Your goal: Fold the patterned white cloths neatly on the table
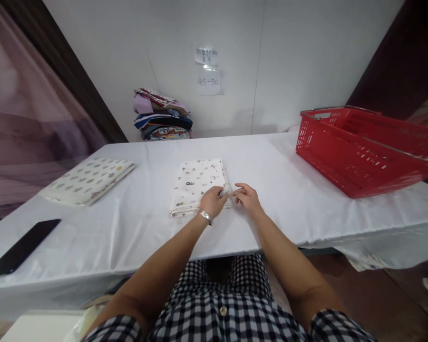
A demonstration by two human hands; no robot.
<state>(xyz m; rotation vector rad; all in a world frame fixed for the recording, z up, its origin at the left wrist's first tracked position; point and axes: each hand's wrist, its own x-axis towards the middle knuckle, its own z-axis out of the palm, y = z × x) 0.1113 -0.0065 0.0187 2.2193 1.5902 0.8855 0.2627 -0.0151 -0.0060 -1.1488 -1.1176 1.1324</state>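
On the bench [292,171], the folded cloth [197,184] lies mid-frame, another cloth [87,180] and a phone [21,247] at left, a basket [367,149] at right.
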